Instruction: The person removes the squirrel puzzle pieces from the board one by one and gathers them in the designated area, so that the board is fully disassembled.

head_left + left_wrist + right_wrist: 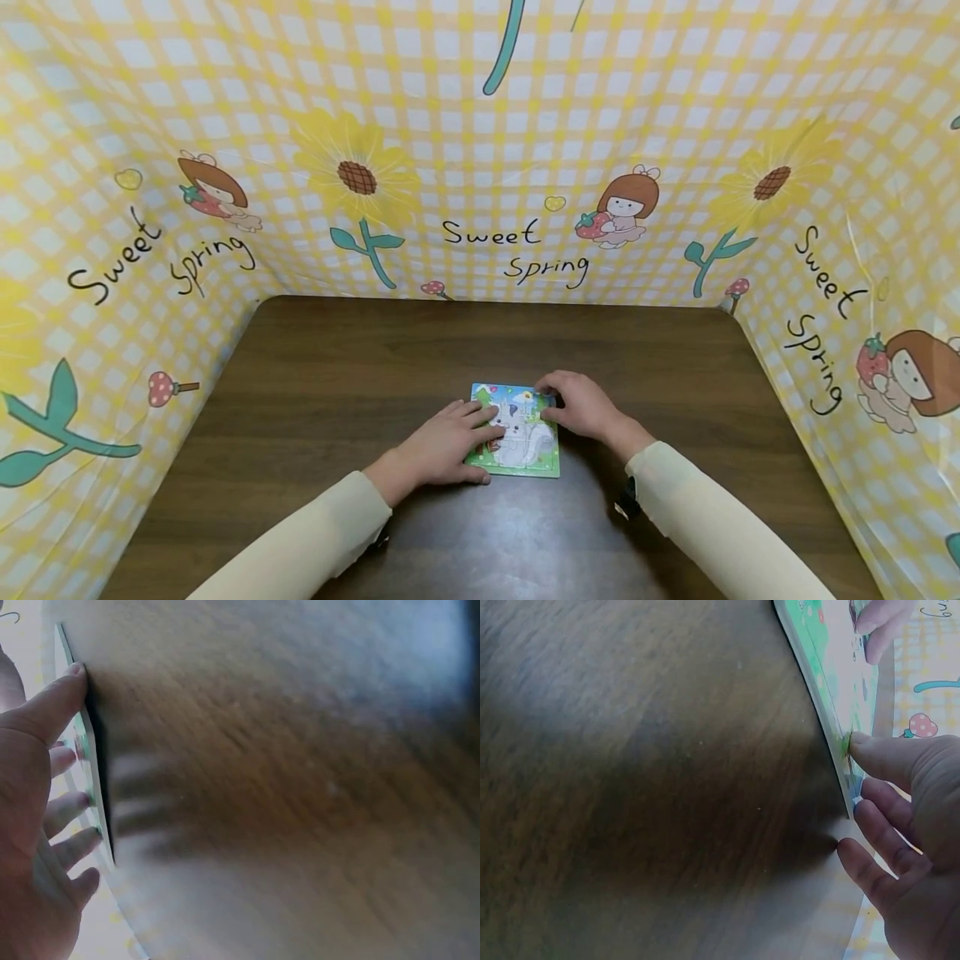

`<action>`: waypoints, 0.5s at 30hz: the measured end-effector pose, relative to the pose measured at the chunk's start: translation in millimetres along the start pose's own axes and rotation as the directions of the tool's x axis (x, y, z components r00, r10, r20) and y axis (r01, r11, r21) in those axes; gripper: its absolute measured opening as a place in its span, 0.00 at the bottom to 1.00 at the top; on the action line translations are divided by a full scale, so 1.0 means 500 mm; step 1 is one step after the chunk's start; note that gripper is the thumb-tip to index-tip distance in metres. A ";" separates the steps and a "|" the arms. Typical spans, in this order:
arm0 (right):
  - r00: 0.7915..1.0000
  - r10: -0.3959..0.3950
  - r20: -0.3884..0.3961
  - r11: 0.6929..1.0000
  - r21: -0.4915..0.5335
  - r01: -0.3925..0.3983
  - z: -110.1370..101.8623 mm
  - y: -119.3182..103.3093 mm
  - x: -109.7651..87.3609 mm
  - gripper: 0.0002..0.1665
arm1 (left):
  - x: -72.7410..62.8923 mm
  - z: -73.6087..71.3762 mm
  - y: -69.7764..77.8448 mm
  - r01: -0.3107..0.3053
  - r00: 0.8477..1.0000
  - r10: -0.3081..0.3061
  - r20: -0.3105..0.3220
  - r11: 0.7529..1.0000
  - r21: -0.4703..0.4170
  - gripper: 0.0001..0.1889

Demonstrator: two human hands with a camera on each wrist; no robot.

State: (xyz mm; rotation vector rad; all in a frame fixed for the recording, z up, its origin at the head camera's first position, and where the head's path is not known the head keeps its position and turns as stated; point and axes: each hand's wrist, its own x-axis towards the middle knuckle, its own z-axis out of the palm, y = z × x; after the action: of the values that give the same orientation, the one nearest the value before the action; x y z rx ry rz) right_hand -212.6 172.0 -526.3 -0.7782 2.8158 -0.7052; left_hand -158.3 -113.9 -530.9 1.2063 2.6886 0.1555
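Note:
A square jigsaw puzzle (527,450) with a white, bushy-tailed cartoon animal, blue sky and green border lies flat on the table. My left hand (442,444) rests spread over its left side, the thumb at the near edge. In the left wrist view, that thumb (69,679) touches the board's rim. At the far right corner, my right hand (587,407) touches the puzzle with thumb and fingertips, the fingers slightly bent. Its thumb (866,744) presses on the top face in the right wrist view. The left hand covers part of the picture.
The dark brown wooden table (322,358) surrounds the puzzle. A yellow checked cloth (480,183) with sunflowers and cartoon girls hangs behind the table and along both sides. A dark band (628,498) shows at the right sleeve.

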 end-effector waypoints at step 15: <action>1.000 0.015 0.022 0.998 -0.064 -0.013 0.002 0.001 0.012 0.21 | 0.003 0.010 -0.001 -0.033 0.999 0.033 0.001 0.999 -0.026 0.39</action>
State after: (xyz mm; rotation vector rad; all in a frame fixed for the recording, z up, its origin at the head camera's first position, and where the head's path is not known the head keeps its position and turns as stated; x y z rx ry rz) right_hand -217.9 169.0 -527.4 -0.7706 2.8338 -0.6029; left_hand -158.5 -113.2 -536.2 1.2437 2.6580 0.1937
